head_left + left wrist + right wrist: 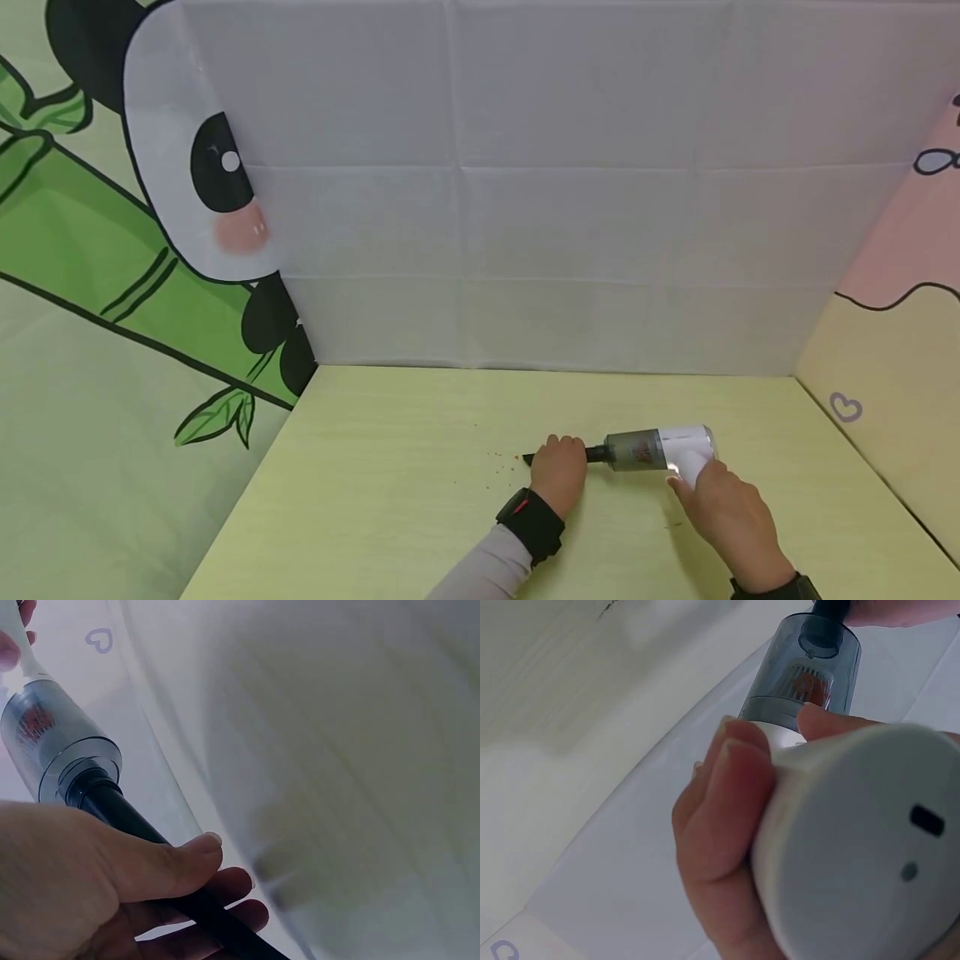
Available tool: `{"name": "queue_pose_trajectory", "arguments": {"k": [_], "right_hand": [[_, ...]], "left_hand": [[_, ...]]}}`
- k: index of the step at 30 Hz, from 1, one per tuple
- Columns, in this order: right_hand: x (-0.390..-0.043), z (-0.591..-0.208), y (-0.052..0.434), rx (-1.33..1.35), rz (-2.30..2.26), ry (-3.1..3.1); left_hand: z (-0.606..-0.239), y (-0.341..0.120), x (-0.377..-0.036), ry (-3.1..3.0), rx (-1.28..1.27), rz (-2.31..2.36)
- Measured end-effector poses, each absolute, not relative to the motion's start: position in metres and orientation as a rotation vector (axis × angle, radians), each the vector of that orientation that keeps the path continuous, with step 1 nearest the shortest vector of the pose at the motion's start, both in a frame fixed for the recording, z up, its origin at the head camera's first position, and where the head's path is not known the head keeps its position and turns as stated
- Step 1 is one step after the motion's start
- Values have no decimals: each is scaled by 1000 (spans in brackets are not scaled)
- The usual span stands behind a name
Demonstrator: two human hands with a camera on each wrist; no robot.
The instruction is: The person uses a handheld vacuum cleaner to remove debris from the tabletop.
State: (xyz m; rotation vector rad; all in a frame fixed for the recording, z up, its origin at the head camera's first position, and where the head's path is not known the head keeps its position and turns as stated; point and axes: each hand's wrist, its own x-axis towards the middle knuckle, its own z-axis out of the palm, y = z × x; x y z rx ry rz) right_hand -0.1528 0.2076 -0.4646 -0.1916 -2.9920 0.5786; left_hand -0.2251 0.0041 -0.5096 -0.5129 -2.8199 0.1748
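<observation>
My right hand (738, 521) has its fingers curled round the white handle (847, 847) of a handheld vacuum (636, 450), while the thumb and fingers of my left hand (558, 473) close narrowly about its black nozzle (124, 814). I hold it over the pale yellow table (375, 483), nozzle tip near scattered crumbs (516, 457); whether it touches, I cannot tell.

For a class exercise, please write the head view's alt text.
A person's right fingers hold a white and grey plastic handheld vacuum; left fingers grip its slim black nozzle near tiny brown specks on a yellow tabletop.
</observation>
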Motion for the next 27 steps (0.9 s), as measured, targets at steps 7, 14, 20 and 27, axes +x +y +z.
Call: {"name": "queue_pose_trajectory", "arguments": {"k": [7, 14, 20, 27], "right_hand": [[-155, -466, 211, -156, 573, -2974], [-156, -462, 211, -184, 595, -2998], [-154, -461, 210, -179, 610, -3015], [-151, -461, 210, -179, 623, -3037]], "left_hand": [[-513, 6, -229, -2822, -515, 179], [-514, 6, -228, -2818, -514, 188], [-512, 3, -224, -2822, -517, 180], [-511, -1, -217, -2802, -529, 196]]}}
